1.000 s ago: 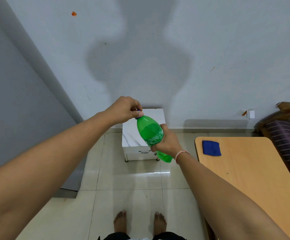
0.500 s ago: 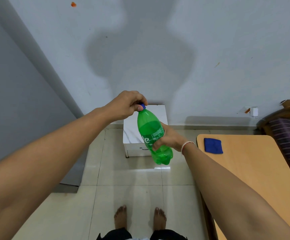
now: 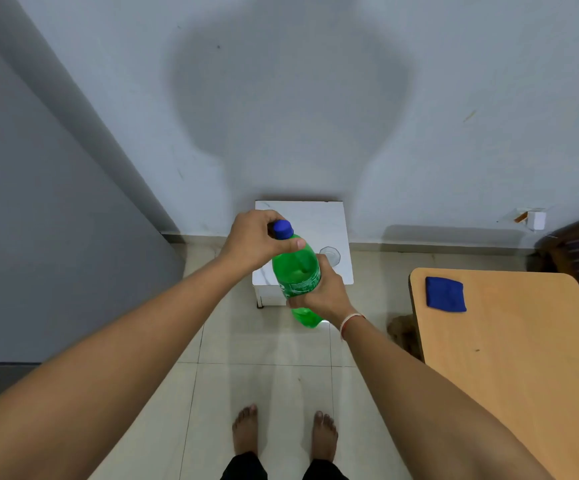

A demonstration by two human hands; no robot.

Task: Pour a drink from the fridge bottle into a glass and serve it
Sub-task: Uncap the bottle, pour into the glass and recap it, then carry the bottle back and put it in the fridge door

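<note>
Head view, looking down, close

The bottle is held in front of the low stand by the wall, left hand at its cap, right hand round its body. A glass stands on the stand, just right of the bottle. The cloth lies on the table, to the right.

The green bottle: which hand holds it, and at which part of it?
Both hands hold the green bottle. The right hand grips its labelled middle; the left hand curls round the neck, at the blue cap.
</note>
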